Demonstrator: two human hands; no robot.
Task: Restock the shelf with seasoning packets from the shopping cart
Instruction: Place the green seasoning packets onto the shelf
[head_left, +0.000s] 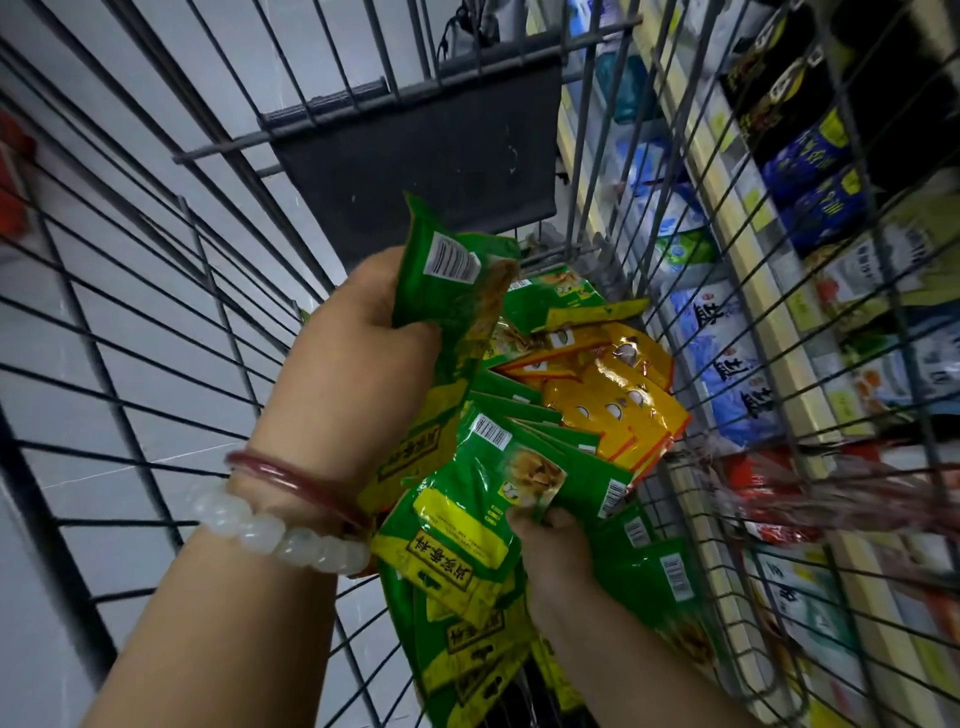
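Note:
I look down into a wire shopping cart (171, 291) that holds a heap of green seasoning packets (639, 571) and several yellow packets (618, 405). My left hand (363, 338) grips a stack of green packets (452, 291) above the heap, fingers curled round it. Lower down, my right hand (550, 551) pinches another green packet (478, 519) by its edge, among the heap. The shelf (810, 364) stands to the right, seen through the cart's wire side.
The shelf rows carry blue-and-white bags (727, 374), dark blue bags (810, 171) and red packs (769, 488). A dark folded seat flap (441, 171) closes the cart's far end. Grey floor (104, 389) shows through the cart's left side.

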